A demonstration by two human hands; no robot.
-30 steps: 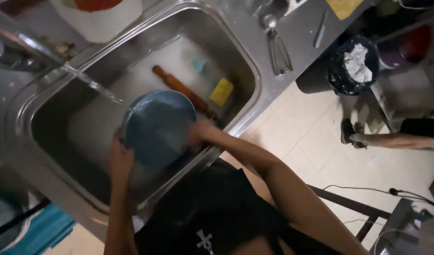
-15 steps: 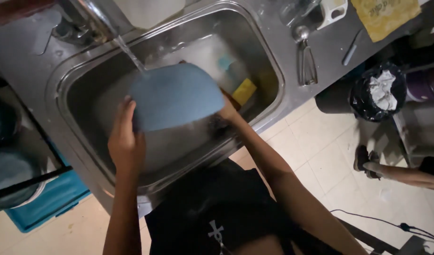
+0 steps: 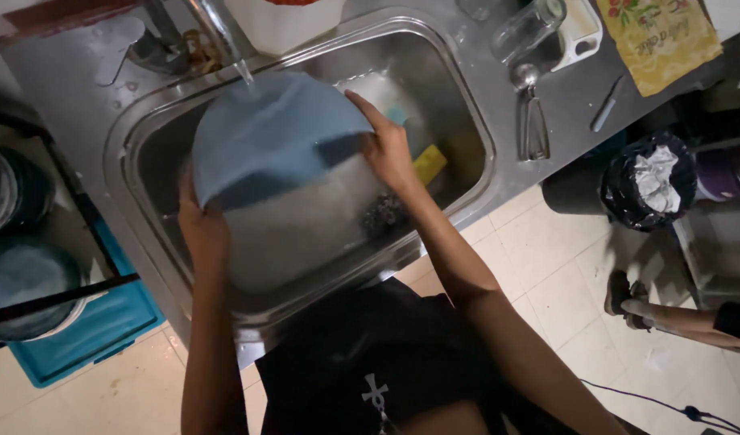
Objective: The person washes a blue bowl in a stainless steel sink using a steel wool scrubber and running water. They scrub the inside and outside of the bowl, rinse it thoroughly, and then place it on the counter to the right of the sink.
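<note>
Both my hands hold a large round blue bowl [image 3: 273, 137] over the steel sink [image 3: 467, 105], its underside facing up. My left hand [image 3: 199, 229] grips its lower left rim. My right hand [image 3: 386, 145] grips its right rim. Water runs from the tap [image 3: 217, 32] onto the top of the bowl. A yellow sponge [image 3: 429, 163] lies in the sink right of my right hand, and a dark scouring pad [image 3: 380, 213] lies below it.
On the counter right of the sink are a metal scoop [image 3: 531, 113], a glass [image 3: 525, 28], a small knife [image 3: 606, 105] and a yellow cloth [image 3: 658, 36]. A lined bin [image 3: 648, 181] stands on the floor. Another person's foot [image 3: 628, 294] is at right. Plates [image 3: 16, 193] sit at left.
I have lifted the blue bowl higher and moved it under the tap, so water now strikes it. The view has shifted closer over the sink.
</note>
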